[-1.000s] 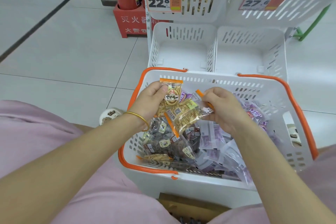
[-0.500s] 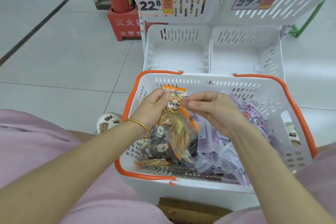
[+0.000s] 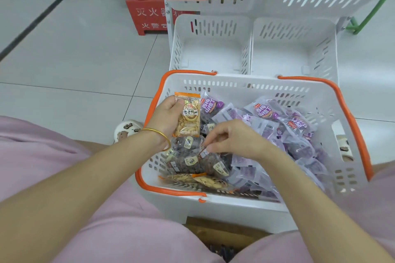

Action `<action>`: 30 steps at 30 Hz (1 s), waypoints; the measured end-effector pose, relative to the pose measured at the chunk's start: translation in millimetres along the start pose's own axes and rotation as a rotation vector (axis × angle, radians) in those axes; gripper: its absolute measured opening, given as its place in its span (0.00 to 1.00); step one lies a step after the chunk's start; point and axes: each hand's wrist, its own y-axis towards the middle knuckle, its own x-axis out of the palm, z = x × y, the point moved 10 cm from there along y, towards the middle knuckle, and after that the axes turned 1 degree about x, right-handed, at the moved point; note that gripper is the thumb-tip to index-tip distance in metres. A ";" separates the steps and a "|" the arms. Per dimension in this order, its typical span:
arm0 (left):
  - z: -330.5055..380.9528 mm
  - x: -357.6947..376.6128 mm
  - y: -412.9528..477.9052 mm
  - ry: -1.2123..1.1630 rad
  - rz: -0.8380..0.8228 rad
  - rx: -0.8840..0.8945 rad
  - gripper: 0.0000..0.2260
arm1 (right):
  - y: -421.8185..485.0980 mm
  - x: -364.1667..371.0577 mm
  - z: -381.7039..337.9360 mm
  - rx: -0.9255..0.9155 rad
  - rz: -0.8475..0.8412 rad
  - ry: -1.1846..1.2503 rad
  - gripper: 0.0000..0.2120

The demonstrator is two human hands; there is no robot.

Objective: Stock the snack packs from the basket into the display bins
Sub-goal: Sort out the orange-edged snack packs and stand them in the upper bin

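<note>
Basket (image 3: 245, 84) left rim: left hand (image 3: 167, 118), fingers clamped round orange-topped pack (image 3: 188, 117), held upright, long axis toward far rim.
Near-left corner: dark pack (image 3: 212, 162) lies just below the right hand (image 3: 234, 142); fingers look pinched on its top corner.
Right side: purple packs (image 3: 264, 111) piled.
Past far rim: display bins (image 3: 211, 28), side by side.
Change: right hand has dropped from the orange-topped pack.

left hand (image 3: 168, 117) grips an orange snack pack (image 3: 187, 118) upright over the basket (image 3: 245, 89), right hand (image 3: 233, 141) pinches a dark pack (image 3: 213, 161) below.
</note>
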 end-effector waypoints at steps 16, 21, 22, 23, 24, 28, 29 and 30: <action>-5.7 10.2 -13.3 0.098 -0.074 -0.003 0.19 | -25.8 44.1 49.3 0.171 -0.262 -0.790 0.16; -3.4 14.9 -13.3 0.121 -0.084 0.007 0.20 | -31.5 46.1 46.1 0.106 -0.220 -0.819 0.14; -3.0 16.4 -13.0 0.124 -0.090 0.016 0.17 | -32.3 45.5 43.6 0.082 -0.200 -0.829 0.14; -2.4 17.8 -13.6 0.121 -0.096 0.016 0.16 | -33.6 45.2 41.6 0.063 -0.186 -0.835 0.14; -2.8 18.4 -13.3 0.114 -0.096 0.012 0.16 | -35.0 45.4 39.9 0.048 -0.177 -0.837 0.14; 2.5 19.8 -14.1 0.116 -0.090 0.024 0.12 | -41.4 45.3 32.2 -0.017 -0.128 -0.838 0.13; 4.4 21.0 -14.9 0.123 -0.093 0.032 0.10 | -43.6 45.3 29.8 -0.042 -0.110 -0.852 0.13; 4.8 21.6 -14.0 0.123 -0.093 0.037 0.09 | -45.7 45.5 28.7 -0.065 -0.092 -0.869 0.12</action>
